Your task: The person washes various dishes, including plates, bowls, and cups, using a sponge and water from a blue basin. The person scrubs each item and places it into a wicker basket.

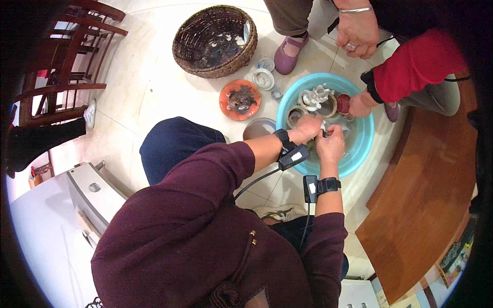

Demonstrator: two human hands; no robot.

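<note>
My left hand (309, 128) and my right hand (330, 144) come together over a light blue plastic basin (283, 104) of water on the floor. Between their fingers is a small dark and white object (324, 131), mostly covered, too small to name. Beyond my hands, a white sculpted ceramic piece (316, 97) rests among round pots. A small round pot (295, 115) lies close to my left hand, and a larger round pot (329, 106) is behind it. At the basin's right side, a co-worker's hand (360, 104) touches a red round container (343, 103).
Left of the basin are an orange plate (224, 98) with dark residue, a white dish (263, 79), small cups and a round dish (257, 129). A woven basket (185, 57) stands farther back. A wooden surface (423, 192) lies right; wooden chairs (73, 54) stand left.
</note>
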